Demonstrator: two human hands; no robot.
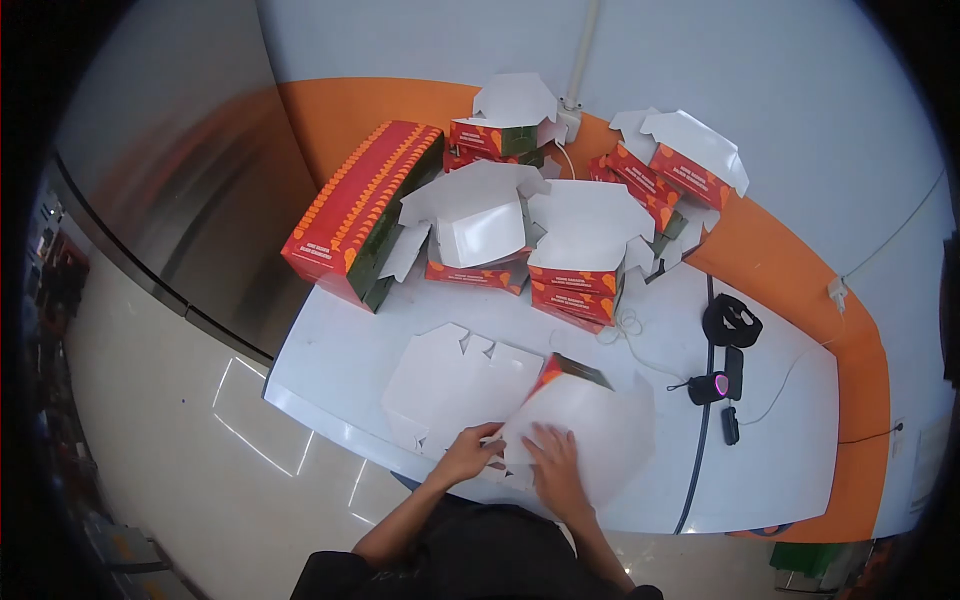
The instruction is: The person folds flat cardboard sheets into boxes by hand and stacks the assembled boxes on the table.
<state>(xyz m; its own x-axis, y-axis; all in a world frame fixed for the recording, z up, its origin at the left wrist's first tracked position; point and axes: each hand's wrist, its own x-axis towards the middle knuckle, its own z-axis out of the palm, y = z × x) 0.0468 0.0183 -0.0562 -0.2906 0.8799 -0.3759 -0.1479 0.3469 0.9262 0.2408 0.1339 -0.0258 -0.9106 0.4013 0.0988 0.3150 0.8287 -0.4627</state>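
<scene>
A partly folded cardboard box [590, 430], white inside with a red and green printed side, lies at the table's front edge and is blurred on its right. My left hand [470, 455] has its fingers closed at the box's left edge; whether they pinch the card is too small to tell. My right hand [555, 465] rests with fingers spread on the white card. Flat beside the box, on the left, is an unfolded white cardboard blank [455, 385], with notches along its top and bottom edges.
Behind stand open red boxes in stacks [575, 285], more at the back right [690, 175], and a long closed red box [365, 205] at the left. On the right side of the white table [780, 430] lie a black strap [732, 320], small black devices and cables.
</scene>
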